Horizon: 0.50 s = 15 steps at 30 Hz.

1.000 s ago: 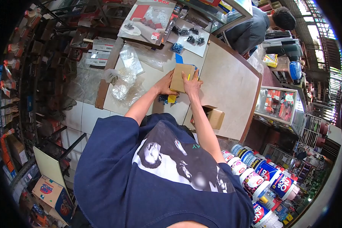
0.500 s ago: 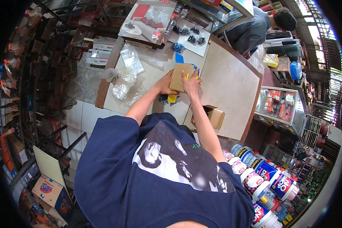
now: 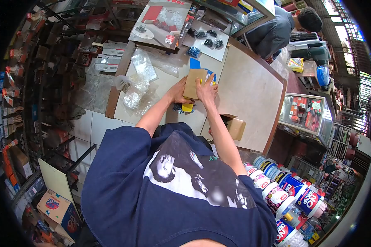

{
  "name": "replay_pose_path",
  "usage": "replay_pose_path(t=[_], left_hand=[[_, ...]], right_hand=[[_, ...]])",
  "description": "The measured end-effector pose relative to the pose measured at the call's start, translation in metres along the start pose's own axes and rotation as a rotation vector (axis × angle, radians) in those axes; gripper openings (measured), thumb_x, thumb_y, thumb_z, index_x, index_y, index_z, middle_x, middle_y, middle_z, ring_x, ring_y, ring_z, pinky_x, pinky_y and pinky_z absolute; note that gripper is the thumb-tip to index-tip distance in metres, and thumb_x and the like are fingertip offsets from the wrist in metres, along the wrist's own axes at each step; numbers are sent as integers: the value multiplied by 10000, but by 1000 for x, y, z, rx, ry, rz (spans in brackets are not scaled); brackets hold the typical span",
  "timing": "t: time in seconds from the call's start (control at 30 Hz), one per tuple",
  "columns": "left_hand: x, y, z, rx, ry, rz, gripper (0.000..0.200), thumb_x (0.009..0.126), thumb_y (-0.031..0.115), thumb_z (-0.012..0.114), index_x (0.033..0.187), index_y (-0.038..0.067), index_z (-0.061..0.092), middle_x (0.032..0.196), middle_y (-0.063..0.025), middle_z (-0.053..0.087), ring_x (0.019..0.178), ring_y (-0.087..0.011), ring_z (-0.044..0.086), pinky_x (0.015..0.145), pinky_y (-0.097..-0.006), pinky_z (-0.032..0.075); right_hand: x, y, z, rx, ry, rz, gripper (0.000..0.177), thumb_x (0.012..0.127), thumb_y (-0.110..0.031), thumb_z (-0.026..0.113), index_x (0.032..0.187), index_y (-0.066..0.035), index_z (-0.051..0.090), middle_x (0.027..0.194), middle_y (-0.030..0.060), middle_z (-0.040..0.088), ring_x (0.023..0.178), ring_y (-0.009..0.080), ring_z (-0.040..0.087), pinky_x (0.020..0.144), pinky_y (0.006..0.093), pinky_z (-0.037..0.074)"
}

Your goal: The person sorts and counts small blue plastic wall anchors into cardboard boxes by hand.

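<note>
Both of my hands are closed on a small brown cardboard box [image 3: 193, 85] on the table, with a blue flap at its far end and a yellow flap at the near end. My left hand [image 3: 178, 92] grips its left side, some fingers hidden by the box. From the right, my right hand [image 3: 206, 89] holds it, fingers over the top and right edge. Small blue pieces [image 3: 178, 108], too small to name, lie by the near end. Another cluster of blue pieces [image 3: 193, 52] sits beyond the box.
Clear plastic bags [image 3: 139, 92] lie left of the box. An open cardboard box [image 3: 235, 127] stands near my right forearm. At the back are a large printed box [image 3: 160, 22] and black parts [image 3: 210, 42] on a white sheet. A person [image 3: 272, 31] is at the far right.
The view has shifted slightly. Fingers of my right hand have moved a little on the box, while my left hand keeps its place.
</note>
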State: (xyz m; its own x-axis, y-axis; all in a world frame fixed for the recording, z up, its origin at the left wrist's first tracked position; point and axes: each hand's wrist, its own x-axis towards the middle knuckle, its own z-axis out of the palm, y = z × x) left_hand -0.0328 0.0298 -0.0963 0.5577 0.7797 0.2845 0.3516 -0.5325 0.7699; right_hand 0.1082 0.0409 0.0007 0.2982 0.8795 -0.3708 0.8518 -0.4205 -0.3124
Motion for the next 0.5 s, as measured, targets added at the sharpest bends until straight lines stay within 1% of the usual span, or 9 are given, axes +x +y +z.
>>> replay_pose_path(t=[0.13,0.2,0.23,0.3,0.43,0.5], left_hand=[[-5,-3,1,82,-38,-55,1047,592,502,765,1391,29,281,1418,-244,273,1337,-421,204,1135,-454,139],[-7,-1,1,92,-24,-76,983,626,522,722,1359,3,320,1385,-266,314,1312,-423,249,1129,-486,126],[-7,-1,1,90,-28,-75,983,626,522,722,1359,3,320,1385,-266,314,1312,-423,249,1129,-486,126],[-7,-2,1,129,-53,-80,988,644,551,696,1358,-14,312,1383,-275,310,1312,-425,248,1131,-485,120],[-7,0,0,160,-70,-64,989,656,580,671,1355,-22,314,1379,-283,310,1314,-428,243,1133,-479,115],[-8,0,-1,154,-52,-57,984,660,589,662,1348,-28,325,1376,-286,311,1314,-431,241,1136,-473,111]], right_hand=[[-2,0,6,-15,11,-38,930,818,-649,446,1471,-136,28,1244,380,296,1129,542,365,926,600,337],[-3,1,8,-43,13,-45,926,823,-653,435,1472,-139,21,1250,387,282,1135,548,357,924,609,331],[-3,1,8,-42,12,-41,926,823,-653,435,1472,-139,21,1250,387,282,1135,548,357,924,609,331],[-4,0,9,-2,27,-37,954,798,-639,488,1470,-128,44,1284,360,262,1160,532,335,927,629,309],[-6,0,4,1,-21,-26,982,779,-632,519,1472,-136,30,1289,367,246,1169,532,320,927,627,310],[-5,4,4,-18,-39,-78,1028,754,-658,533,1474,-150,3,1289,388,238,1178,544,319,966,579,311]])
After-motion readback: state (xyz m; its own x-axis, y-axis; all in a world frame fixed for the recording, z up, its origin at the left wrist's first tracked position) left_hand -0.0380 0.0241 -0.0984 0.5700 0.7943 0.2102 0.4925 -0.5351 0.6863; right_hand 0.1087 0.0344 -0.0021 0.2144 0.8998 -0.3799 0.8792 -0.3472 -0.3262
